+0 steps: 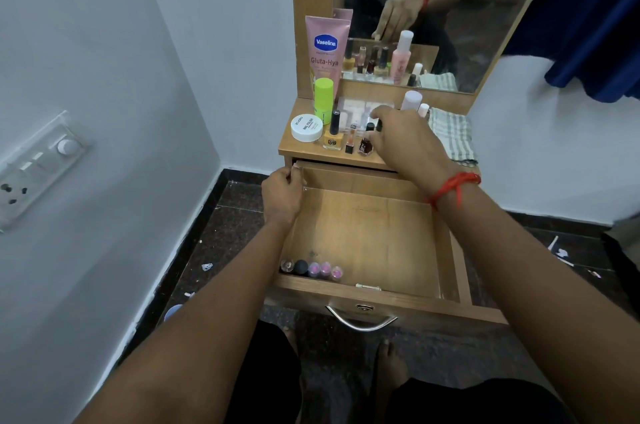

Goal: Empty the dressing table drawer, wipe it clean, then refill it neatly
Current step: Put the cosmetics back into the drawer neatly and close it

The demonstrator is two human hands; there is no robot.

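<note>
Forearms reach across the open drawer. Left hand grips the drawer's left wall at its rear corner. Right hand is well apart, beyond the drawer's rear on the tabletop, fingers curled over the cap of a dark red polish bottle. Its back hides the fingertips, so whether it grips cannot be told. Five small bottles stand in the drawer's front left corner. Such bottles are probably light, rigid, smooth and breakable: pinch at the cap. Items behind the right hand are hidden.

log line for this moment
left hand: grips drawer rim | right hand: pinches dark bottle on tabletop | drawer: open, five small bottles front left
</note>
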